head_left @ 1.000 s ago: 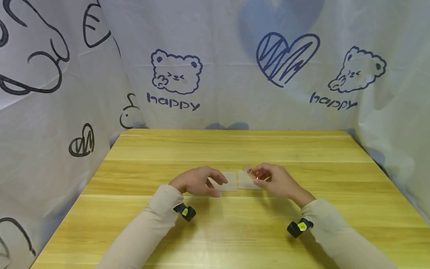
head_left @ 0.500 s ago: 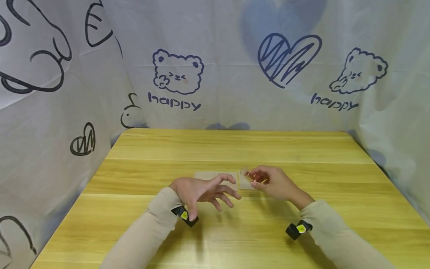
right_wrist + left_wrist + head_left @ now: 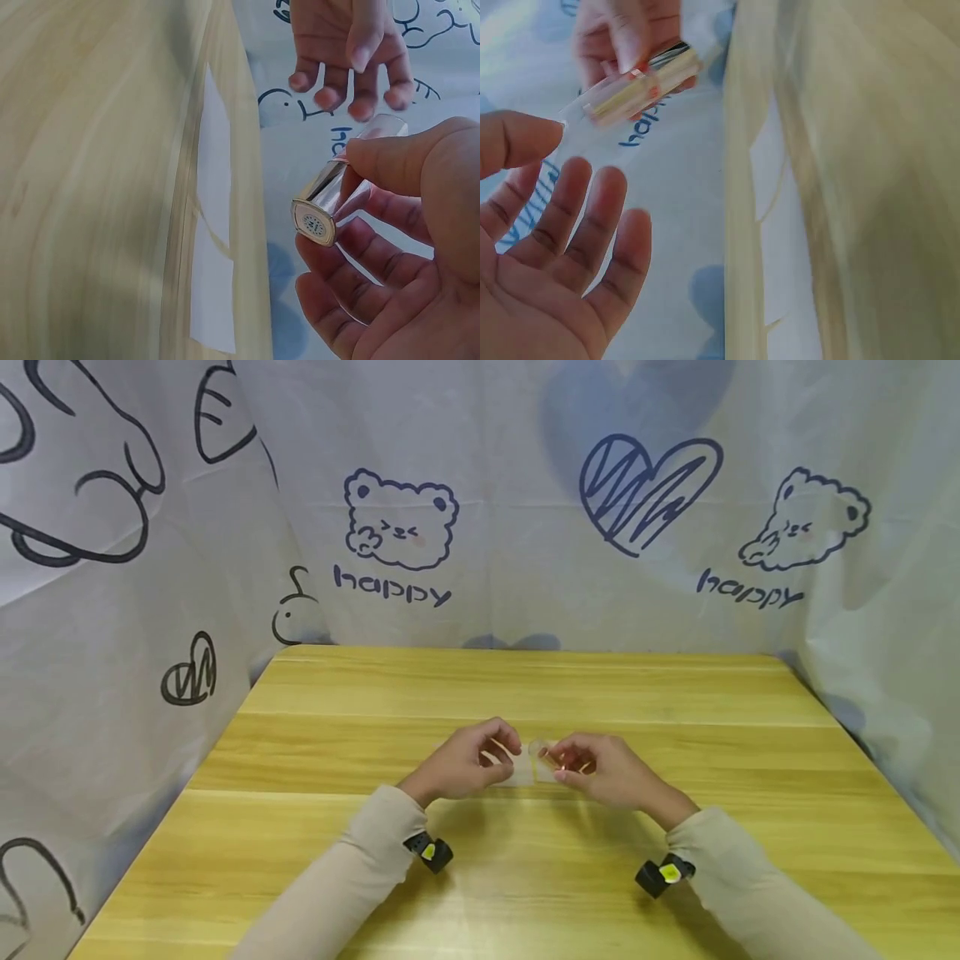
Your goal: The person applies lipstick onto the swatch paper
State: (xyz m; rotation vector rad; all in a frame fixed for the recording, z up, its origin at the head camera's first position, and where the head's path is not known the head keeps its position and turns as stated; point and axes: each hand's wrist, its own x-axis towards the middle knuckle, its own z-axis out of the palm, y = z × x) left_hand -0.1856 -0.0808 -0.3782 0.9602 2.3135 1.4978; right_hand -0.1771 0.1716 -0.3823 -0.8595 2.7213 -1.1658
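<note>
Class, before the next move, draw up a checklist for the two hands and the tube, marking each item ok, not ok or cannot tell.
1. Tube gripped by the right hand: ok, held between thumb and fingers.
2. Left hand free: ok, it holds nothing.
3. Left hand touching the clear end: not ok, a gap shows in the head view.
4. Clear end firmly fitted: cannot tell, the pictures do not show how tight it is.
5. Tube clear of the table: ok, it is held above it.
6. White cards on the table: ok, lying flat.
</note>
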